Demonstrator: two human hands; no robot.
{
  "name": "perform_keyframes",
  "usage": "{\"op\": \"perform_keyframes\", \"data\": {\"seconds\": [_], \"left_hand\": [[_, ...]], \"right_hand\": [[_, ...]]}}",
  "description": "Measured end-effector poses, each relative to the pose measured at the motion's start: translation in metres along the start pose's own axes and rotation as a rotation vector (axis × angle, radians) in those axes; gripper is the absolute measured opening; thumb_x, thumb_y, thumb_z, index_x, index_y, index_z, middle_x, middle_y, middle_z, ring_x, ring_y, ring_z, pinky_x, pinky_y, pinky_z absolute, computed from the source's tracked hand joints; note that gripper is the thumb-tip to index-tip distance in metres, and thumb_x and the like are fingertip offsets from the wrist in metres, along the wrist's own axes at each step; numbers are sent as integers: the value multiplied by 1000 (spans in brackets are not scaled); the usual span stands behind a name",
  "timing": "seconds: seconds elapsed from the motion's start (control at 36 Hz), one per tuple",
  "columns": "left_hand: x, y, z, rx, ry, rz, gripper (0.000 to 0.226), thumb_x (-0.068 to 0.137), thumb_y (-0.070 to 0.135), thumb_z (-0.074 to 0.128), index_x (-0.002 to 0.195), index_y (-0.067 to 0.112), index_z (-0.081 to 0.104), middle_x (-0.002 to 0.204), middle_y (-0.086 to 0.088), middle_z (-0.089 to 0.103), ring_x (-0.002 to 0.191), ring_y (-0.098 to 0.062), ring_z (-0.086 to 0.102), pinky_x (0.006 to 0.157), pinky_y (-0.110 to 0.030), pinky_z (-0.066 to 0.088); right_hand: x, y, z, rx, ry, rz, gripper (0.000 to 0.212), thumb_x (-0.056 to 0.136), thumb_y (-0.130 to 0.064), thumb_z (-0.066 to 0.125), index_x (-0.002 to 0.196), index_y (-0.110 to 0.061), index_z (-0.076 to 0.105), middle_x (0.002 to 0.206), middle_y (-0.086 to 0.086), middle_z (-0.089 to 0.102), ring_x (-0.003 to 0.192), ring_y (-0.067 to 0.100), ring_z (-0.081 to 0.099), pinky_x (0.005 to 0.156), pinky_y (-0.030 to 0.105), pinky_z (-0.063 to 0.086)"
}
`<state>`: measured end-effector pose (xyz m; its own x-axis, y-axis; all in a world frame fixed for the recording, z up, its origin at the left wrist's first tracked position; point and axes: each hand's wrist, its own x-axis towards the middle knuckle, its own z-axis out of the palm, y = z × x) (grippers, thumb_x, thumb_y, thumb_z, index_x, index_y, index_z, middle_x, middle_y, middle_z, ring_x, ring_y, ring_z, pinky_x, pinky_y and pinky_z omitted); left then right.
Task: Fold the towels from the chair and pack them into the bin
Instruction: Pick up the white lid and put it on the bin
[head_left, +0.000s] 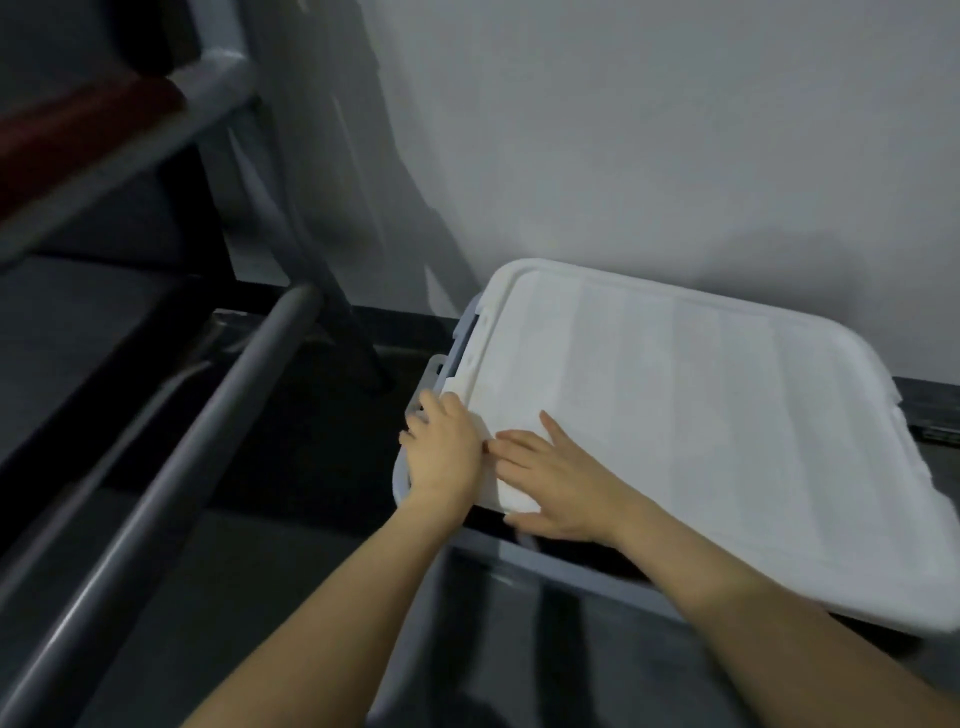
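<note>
Both my forearms extend forward and slightly inward, converging on the near left corner of the bin (415, 488).

Left hand (444, 447): palm down on the corner of the white lid (675, 405). The fingers curl over the lid's left edge toward the grey rim of the bin. Whether they clasp the lid or only press on it cannot be determined, as the fingertips are out of sight beyond the edge.

Right hand (550, 478): laid flat on the lid surface just beside the left hand, fingers straight and spread, pointing left and away from me. It presses on the lid and grasps nothing.

The lid sits skewed on the bin, leaving a dark gap along the near side. The bin stands on the floor against the pale wall (675, 130).

No towels can be made out; the bin interior is dark and mostly covered. The chair (171, 119) at upper left is blurred and cut off by the frame edge; a grey tube (171, 457) runs diagonally below it.
</note>
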<state>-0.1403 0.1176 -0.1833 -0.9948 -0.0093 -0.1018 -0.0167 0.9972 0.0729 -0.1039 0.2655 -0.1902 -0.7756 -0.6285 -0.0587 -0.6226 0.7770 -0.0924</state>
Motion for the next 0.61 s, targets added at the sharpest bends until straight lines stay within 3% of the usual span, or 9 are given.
{"op": "perform_keyframes", "data": {"seconds": [0.06, 0.22, 0.31, 0.53, 0.61], "left_hand": [[3, -1, 3, -44, 37, 26, 22, 100, 10, 32, 120, 3, 37, 123, -18, 44, 110, -30, 53, 95, -35, 46], [4, -14, -3, -126, 14, -31, 29, 100, 19, 37, 124, 3, 38, 125, -14, 47, 107, -25, 56, 78, -29, 48], [2, -21, -7, -105, -12, -22, 30, 99, 19, 42, 123, 2, 40, 122, -14, 52, 102, -24, 59, 70, -27, 45], [-10, -29, -10, -87, -19, -34, 46, 97, 19, 47, 135, -2, 31, 129, -17, 46, 112, -26, 54, 79, -28, 49], [-17, -29, -2, -9, 15, -11, 46, 98, 18, 43, 136, -4, 29, 130, -17, 46, 114, -25, 51, 82, -27, 48]], "right_hand": [[4, -3, 0, 4, 2, 6, 56, 86, -39, 60, 133, -11, 48, 149, 4, 36, 140, 26, 27, 115, 57, 5], [4, -11, -4, -30, 41, 11, 51, 82, -39, 65, 122, -9, 55, 146, 4, 41, 133, 27, 37, 112, 58, 19], [8, -22, -9, -1, 39, 13, 52, 84, -40, 59, 125, -9, 52, 148, 2, 37, 134, 23, 32, 114, 53, 17], [6, -43, -10, 28, 3, 52, 57, 88, -44, 52, 136, -14, 42, 150, -2, 31, 136, 17, 26, 118, 43, 9], [2, -47, -6, 108, 42, 84, 56, 87, -46, 55, 133, -16, 46, 147, -5, 36, 133, 16, 32, 117, 37, 14]]}}
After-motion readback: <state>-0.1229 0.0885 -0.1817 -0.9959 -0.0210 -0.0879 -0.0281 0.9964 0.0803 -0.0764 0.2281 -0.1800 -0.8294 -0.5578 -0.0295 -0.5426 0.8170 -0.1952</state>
